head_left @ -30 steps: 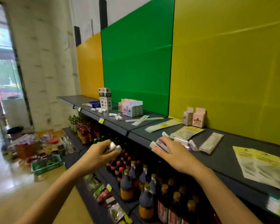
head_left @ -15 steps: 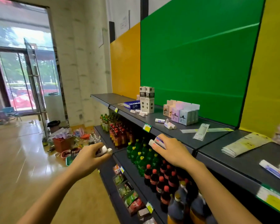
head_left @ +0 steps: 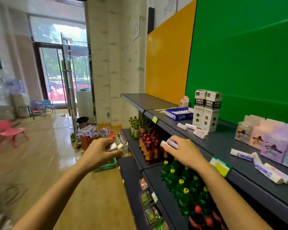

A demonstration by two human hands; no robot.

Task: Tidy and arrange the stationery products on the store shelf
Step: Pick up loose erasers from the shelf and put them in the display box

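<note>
1. Left hand (head_left: 101, 152): fingers and thumb curled round a few small white pieces (head_left: 116, 146). What kind of item they are cannot be told. The hand is held off the shelving, over the aisle floor.
2. Right hand (head_left: 184, 152): palm down, fingers closed over a bundle of small white packs (head_left: 170, 143) with blue and red print. The pack ends stick out past the knuckles toward the left hand.
3. Top shelf (head_left: 223, 141): dark grey, with its front edge just beyond the right hand.
4. Loose white packs (head_left: 192, 128): lying on the top shelf beyond the right hand's grip, apart from it.
5. Tall black-and-white boxes (head_left: 206, 110): two, upright and side by side, behind the loose white packs.
6. Blue tray box (head_left: 179, 114): farther from the grip, left of the tall boxes, with white packs in a row inside.
7. Pastel boxes (head_left: 269, 144): a row on the top shelf, well to the right of the right hand.
8. Scattered packs (head_left: 271, 172): lying in front of the pastel boxes, near the shelf edge.
9. Yellow price tag (head_left: 220, 166): on the shelf edge, just beside the right wrist.
10. Green bottles (head_left: 181, 181): yellow caps, on the lower shelf beneath the right wrist.
11. Red-capped bottles (head_left: 150, 146): on the lower shelf, between the two hands.
12. Green basket (head_left: 106, 165): on the floor, below the left hand.
</note>
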